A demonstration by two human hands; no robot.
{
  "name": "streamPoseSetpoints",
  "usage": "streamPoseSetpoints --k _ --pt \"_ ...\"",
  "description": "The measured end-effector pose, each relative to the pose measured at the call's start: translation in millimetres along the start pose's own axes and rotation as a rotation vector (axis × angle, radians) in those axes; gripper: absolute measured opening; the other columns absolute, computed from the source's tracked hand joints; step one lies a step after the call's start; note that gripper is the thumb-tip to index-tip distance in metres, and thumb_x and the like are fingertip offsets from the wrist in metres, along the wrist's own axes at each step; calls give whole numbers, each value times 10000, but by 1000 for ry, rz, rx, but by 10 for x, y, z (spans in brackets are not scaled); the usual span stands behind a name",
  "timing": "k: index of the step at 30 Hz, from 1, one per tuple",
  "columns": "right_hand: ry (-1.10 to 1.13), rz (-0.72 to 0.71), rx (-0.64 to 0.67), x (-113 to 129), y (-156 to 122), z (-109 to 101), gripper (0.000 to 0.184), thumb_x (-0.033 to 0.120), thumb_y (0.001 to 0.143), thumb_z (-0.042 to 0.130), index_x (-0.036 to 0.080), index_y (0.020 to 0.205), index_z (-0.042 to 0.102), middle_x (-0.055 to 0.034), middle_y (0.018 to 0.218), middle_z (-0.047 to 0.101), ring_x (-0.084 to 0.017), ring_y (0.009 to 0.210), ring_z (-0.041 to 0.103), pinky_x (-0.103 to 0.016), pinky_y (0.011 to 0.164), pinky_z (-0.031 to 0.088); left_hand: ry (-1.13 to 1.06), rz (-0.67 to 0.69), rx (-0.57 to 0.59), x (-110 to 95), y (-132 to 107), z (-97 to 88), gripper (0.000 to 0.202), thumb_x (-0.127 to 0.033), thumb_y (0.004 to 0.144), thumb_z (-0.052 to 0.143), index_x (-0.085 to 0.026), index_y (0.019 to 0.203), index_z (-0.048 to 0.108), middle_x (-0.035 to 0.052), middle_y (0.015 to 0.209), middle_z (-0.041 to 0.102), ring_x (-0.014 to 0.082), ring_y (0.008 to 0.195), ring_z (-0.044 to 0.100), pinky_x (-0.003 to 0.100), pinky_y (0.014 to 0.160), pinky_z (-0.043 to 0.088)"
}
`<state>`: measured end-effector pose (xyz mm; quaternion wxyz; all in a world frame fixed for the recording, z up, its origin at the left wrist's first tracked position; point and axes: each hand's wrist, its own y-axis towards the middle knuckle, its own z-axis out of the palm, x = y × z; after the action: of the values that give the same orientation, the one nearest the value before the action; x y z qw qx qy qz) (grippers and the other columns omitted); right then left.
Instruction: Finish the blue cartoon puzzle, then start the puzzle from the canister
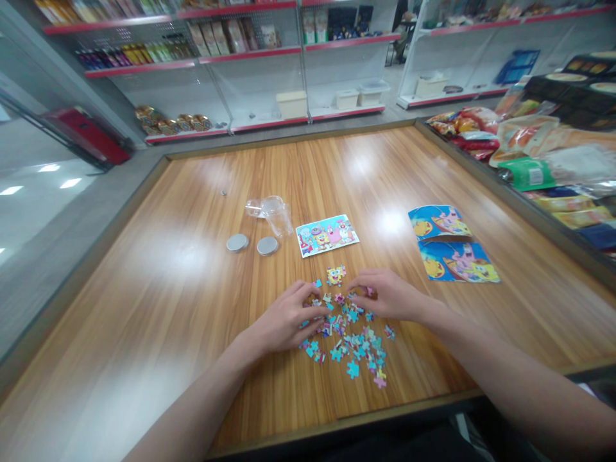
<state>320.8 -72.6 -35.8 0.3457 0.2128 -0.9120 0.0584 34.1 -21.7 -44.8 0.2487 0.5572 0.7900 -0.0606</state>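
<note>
Loose jigsaw puzzle pieces (353,369), mostly light blue with some pink and yellow, lie in a pile between my two hands. My left hand (291,316) rests over the pile's left side, fingers spread and touching pieces. On the right side my right hand (382,294) curves over the pile's upper edge, thumb and fingers apart, fingertips among pieces; a pink piece shows beneath it. Just above the pile lies a small joined section (335,275) with a yellow cartoon face. Beyond it is a picture card (328,236) with cartoon characters.
Clear plastic containers (276,215) and two round silver lids (267,246) stand at the left of the card. Blue printed sheets (459,262) lie to the right. Packaged goods (534,173) fill the neighbouring display at the right. Shelves (260,86) stand behind the wooden table (192,289).
</note>
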Motion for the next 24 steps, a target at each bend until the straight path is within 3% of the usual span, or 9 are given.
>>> streamPoseSetpoints --k 2,4,7,9,13,17,20,24 --pt "58 75 12 -10 -27 -63 239 250 931 560 183 1047 758 31 619 544 -105 563 465 -241 584 335 -1 57 11 -55 21 -23 230 -282 953 624 -278 1163 719 120 1319 519 283 1200 479 484 1015 491" --pt "88 111 114 1 -62 -123 312 186 890 536 187 1099 767 53 559 477 -88 503 393 -230 527 279 -9 83 15 -82 33 -30 203 -276 938 643 -286 1116 741 109 1401 475 309 1275 422 523 1063 459" --pt "74 52 344 57 -109 -175 454 97 770 537 198 1155 756 65 548 436 -85 497 370 -224 507 257 -12 73 16 -69 31 -25 183 -259 933 644 -271 1079 754 103 1437 454 324 1328 377 547 1094 435" --pt "65 0 429 107 -126 -189 506 85 724 547 186 1181 739 71 545 423 -90 500 373 -228 505 258 -6 57 6 -58 22 -26 181 -250 929 645 -260 1074 754 105 1451 449 331 1343 365 560 1100 430" --pt "134 -36 528 179 -148 -239 649 78 710 544 187 1341 652 88 541 380 -92 478 358 -226 491 253 0 70 11 -128 25 -36 283 -282 913 671 -290 1193 711 101 1540 369 365 1414 300 631 1142 366" --pt "227 -42 699 203 -193 -321 662 63 680 525 232 1298 694 82 544 354 -90 472 333 -220 473 241 -16 150 101 -269 53 7 390 -388 887 709 -351 1273 668 80 1629 233 424 1475 229 700 1143 319" --pt "184 -16 753 226 -233 -335 679 78 645 551 233 1289 701 80 519 367 -98 457 329 -226 451 225 -27 167 125 -309 64 60 412 -414 866 734 -363 1270 671 70 1636 230 446 1474 232 708 1128 337" --pt "108 -19 722 249 -254 -315 686 110 646 567 248 1308 683 78 507 384 -107 444 344 -227 439 219 -30 148 105 -271 62 62 380 -365 863 740 -349 1239 689 74 1602 303 427 1474 252 697 1146 328"
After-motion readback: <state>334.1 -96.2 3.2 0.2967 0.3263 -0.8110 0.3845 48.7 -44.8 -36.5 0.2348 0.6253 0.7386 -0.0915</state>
